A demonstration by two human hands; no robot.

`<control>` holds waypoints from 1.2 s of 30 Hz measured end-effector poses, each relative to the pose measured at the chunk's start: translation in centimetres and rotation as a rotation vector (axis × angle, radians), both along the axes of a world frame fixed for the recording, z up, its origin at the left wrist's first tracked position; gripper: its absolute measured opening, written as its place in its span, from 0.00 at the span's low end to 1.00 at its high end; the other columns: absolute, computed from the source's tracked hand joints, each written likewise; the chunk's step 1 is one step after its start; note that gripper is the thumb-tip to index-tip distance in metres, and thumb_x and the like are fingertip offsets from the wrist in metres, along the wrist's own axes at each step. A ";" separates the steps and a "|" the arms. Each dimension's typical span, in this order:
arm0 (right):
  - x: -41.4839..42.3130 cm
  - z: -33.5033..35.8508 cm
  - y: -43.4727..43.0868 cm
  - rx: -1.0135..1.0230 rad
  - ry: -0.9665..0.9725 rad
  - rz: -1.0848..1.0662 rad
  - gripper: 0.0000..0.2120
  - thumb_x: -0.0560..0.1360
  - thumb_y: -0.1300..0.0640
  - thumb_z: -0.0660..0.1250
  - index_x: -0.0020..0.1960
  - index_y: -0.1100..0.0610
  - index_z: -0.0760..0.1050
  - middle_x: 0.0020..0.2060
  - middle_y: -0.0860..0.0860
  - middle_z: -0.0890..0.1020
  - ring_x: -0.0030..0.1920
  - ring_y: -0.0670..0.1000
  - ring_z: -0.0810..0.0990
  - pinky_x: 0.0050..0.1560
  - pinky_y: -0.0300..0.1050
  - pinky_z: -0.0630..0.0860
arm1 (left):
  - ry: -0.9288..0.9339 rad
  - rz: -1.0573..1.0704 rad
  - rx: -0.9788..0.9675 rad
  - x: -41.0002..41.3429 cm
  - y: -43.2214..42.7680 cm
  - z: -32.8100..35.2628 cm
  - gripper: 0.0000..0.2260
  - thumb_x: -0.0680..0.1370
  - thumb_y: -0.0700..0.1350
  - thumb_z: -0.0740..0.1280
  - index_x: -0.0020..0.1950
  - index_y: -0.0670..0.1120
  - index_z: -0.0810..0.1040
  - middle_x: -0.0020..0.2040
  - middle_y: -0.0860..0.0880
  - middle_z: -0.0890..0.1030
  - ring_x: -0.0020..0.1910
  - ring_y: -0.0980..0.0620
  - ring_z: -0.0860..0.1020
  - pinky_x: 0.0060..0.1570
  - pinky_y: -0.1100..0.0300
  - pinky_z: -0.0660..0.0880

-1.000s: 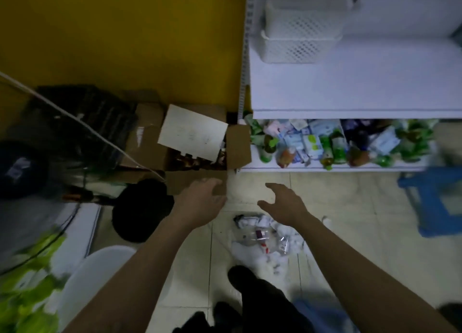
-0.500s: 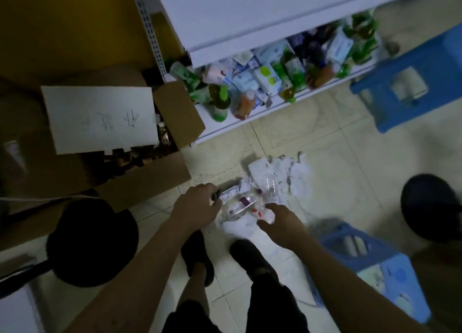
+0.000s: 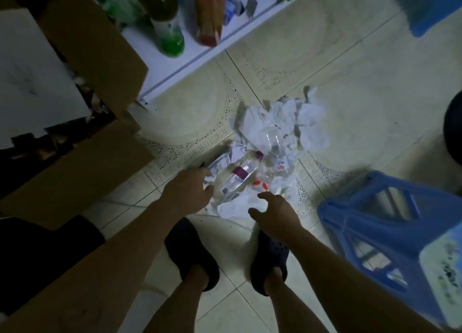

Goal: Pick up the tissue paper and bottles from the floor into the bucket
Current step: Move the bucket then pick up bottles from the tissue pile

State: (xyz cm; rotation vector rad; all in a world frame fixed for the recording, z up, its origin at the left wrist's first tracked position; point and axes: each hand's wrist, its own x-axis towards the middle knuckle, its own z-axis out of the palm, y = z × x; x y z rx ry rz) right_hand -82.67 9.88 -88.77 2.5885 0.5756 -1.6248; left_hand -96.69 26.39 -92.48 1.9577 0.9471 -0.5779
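Dim tiled floor (image 3: 350, 88), white shelf (image 3: 190, 55)

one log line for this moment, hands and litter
left hand: on purple-label bottle | right hand: open, above tissue paper | bucket: unseen | nothing lifted

Right hand (image 3: 276, 214) lifted off bottle (image 3: 233, 179) (fingers spread).

On the pale tiled floor (image 3: 350, 88) lies crumpled white tissue paper (image 3: 282, 122) with clear plastic bottles (image 3: 237, 176). The left hand (image 3: 187, 195) touches a purple-labelled bottle; the right hand (image 3: 275, 215) hovers, fingers spread. A blue plastic basket (image 3: 390, 235) sits right.
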 end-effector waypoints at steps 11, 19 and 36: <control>4.4 -19.1 -1.8 0.072 -0.246 -0.437 0.43 0.67 0.38 0.72 0.70 0.59 0.57 0.61 0.59 0.73 0.59 0.61 0.76 0.55 0.54 0.74 | 0.155 -0.033 0.260 5.4 -2.6 -18.7 0.24 0.73 0.52 0.67 0.65 0.44 0.66 0.59 0.41 0.74 0.56 0.40 0.75 0.48 0.49 0.75; 5.8 -23.0 -1.1 0.071 -0.343 -0.406 0.42 0.65 0.41 0.73 0.68 0.60 0.57 0.57 0.58 0.75 0.53 0.60 0.79 0.53 0.59 0.77 | 0.160 0.079 0.347 5.3 -3.0 -22.5 0.09 0.76 0.45 0.65 0.54 0.45 0.73 0.51 0.43 0.79 0.47 0.42 0.78 0.41 0.55 0.71; 4.5 0.7 3.4 0.409 -0.180 -0.258 0.40 0.64 0.50 0.78 0.67 0.57 0.59 0.69 0.58 0.61 0.61 0.58 0.72 0.51 0.44 0.72 | -0.028 0.501 0.371 3.4 -3.7 5.3 0.05 0.77 0.49 0.66 0.44 0.50 0.71 0.37 0.50 0.75 0.36 0.50 0.76 0.34 0.59 0.69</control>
